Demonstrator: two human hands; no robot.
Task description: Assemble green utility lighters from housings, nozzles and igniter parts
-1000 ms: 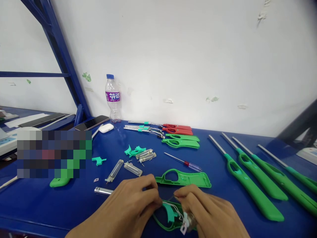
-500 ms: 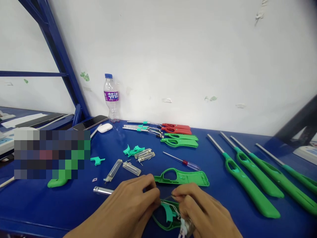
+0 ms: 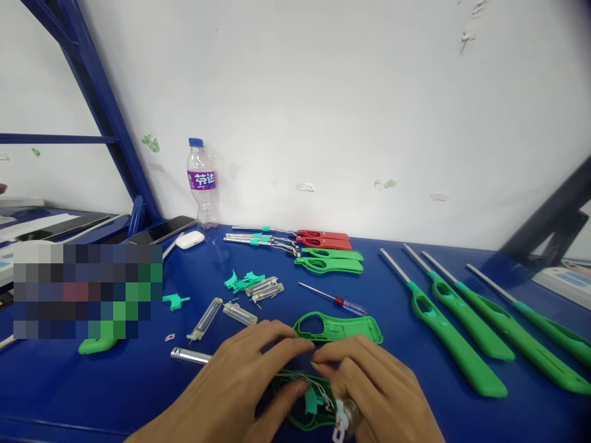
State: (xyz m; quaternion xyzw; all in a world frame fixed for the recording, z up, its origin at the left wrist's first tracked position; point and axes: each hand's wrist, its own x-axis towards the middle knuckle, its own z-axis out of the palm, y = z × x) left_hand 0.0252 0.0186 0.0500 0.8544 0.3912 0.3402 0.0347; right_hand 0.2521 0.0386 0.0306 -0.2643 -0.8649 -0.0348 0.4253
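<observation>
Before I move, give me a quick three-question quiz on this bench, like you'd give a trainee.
1. The small plastic piece lying between the left hand and the right hand is: (a) red, (b) teal, (c) black?
2. True or false: the screwdriver lies on the blue table, in neither hand.
3. Fill in: at the right of the table lie ____ long green lighters with metal tubes.

Key: 1 b; 2 true; 3 four.
</observation>
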